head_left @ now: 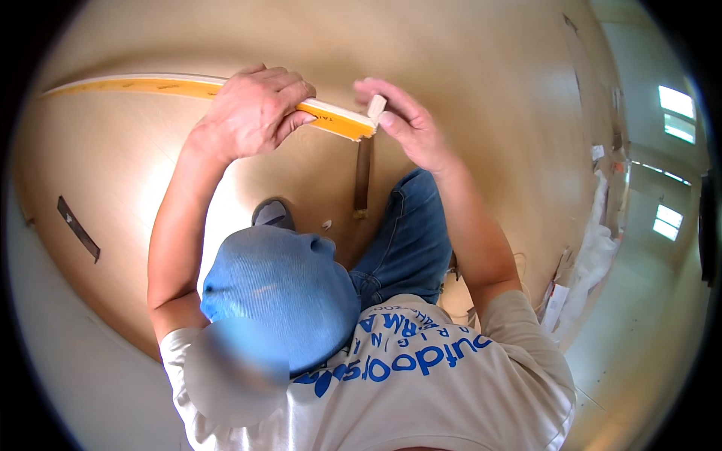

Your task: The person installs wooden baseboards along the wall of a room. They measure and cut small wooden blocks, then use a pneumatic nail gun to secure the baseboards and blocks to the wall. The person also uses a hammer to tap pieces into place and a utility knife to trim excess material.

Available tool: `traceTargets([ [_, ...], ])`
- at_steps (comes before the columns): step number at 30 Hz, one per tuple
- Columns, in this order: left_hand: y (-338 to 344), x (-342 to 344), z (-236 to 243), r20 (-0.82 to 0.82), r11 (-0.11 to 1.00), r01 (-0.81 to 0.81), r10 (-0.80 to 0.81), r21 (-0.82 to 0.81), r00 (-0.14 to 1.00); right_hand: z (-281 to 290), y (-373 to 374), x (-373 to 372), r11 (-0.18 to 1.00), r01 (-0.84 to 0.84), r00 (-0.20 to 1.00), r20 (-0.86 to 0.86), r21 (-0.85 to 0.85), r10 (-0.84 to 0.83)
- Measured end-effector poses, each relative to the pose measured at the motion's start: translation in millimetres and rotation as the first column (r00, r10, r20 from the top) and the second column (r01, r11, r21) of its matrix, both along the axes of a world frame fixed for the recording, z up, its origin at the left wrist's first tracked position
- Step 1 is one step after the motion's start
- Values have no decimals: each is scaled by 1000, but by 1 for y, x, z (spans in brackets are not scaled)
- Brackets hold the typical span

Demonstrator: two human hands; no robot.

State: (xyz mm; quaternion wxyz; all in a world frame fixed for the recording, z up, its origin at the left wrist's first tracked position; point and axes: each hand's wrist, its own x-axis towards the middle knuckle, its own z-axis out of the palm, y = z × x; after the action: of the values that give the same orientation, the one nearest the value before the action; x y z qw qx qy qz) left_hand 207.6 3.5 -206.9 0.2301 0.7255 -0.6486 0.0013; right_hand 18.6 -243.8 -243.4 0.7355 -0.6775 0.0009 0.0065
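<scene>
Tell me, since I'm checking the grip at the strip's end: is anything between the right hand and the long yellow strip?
Nothing visible. The right hand pinches a small pale piece right at the end of the long yellow strip, which the left hand grips.

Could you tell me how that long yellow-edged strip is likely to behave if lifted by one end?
The strip looks long and thin, so it would probably sag or whip. It seems light: the left hand grips it alone. The right hand pinches a tab at its end, perhaps a peeling backing.
</scene>
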Motion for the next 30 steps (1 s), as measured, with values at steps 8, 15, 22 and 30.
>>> traceTargets([
  [8, 2, -54, 132, 120, 984, -48, 69, -174, 990, 112, 36, -42, 906, -29, 977, 204, 423, -64],
  [15, -9, -146, 184, 10, 947, -217, 225, -238, 974, 161, 67, -78, 860, 19, 991, 104, 511, -84],
  [22, 11, -188, 182, -36, 948, -234, 232, -217, 972, 150, 93, -106, 867, -32, 988, 148, 498, -48],
  [30, 32, -219, 157, 33, 904, -227, 256, -362, 966, 111, 74, -149, 914, 391, 869, 283, 109, -406],
])
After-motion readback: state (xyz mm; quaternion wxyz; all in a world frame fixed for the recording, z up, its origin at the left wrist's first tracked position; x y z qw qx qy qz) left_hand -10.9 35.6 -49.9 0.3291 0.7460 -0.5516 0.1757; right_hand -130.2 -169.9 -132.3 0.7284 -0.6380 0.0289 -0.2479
